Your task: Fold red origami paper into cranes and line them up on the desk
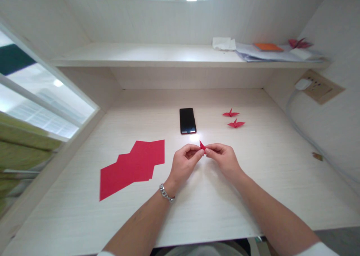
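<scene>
Between my two hands is a small piece of folded red paper (202, 145), one sharp point of it sticking up. My left hand (185, 162), with a chain bracelet on the wrist, pinches it between thumb and fingers from the left. From the right, my right hand (223, 157) pinches the same piece. Fingers hide most of the paper's lower part. Two finished red paper cranes, a farther crane (231, 113) and a nearer crane (236, 124), stand on the desk beyond my right hand. Overlapping red paper sheets (135, 166) lie flat to the left of my left hand.
A black phone (187, 121) lies on the desk (135, 117) just beyond my hands. Above the back runs a shelf (140, 53) with papers (244, 53), an orange pad (268, 47) and a red folded-paper piece (299, 43). A plugged-in white cable (298, 124) hangs along the right wall.
</scene>
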### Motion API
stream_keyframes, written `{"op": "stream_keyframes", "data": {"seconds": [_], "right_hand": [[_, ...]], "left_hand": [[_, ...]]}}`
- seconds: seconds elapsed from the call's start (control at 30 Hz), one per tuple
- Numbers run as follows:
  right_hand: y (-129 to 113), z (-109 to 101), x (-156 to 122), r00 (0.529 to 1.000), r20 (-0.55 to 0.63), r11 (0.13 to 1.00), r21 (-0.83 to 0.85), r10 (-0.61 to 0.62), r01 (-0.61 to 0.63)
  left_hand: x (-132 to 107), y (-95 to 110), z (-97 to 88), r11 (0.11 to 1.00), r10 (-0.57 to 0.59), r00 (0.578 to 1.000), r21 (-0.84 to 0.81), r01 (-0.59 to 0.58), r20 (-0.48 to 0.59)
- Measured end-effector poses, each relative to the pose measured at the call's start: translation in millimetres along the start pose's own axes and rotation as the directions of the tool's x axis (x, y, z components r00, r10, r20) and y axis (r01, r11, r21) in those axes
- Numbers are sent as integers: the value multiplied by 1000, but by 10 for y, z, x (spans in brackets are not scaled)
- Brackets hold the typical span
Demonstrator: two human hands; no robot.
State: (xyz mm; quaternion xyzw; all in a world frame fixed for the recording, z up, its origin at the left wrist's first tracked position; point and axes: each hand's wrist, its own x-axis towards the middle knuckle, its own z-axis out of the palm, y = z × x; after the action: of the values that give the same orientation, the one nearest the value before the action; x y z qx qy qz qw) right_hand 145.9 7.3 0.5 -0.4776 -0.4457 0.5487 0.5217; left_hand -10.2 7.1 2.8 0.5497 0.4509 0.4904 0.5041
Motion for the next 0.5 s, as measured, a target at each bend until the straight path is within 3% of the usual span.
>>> {"op": "stream_keyframes", "data": {"seconds": [0.27,0.5], "right_hand": [[40,25,-6,998,-46,998,35,-45,46],[53,-10,-9,998,51,996,-74,-37,41]], "left_hand": [[6,2,-2,999,-31,999,-36,30,-21],[-14,-6,9,999,5,1000,-42,-6,-20]]}}
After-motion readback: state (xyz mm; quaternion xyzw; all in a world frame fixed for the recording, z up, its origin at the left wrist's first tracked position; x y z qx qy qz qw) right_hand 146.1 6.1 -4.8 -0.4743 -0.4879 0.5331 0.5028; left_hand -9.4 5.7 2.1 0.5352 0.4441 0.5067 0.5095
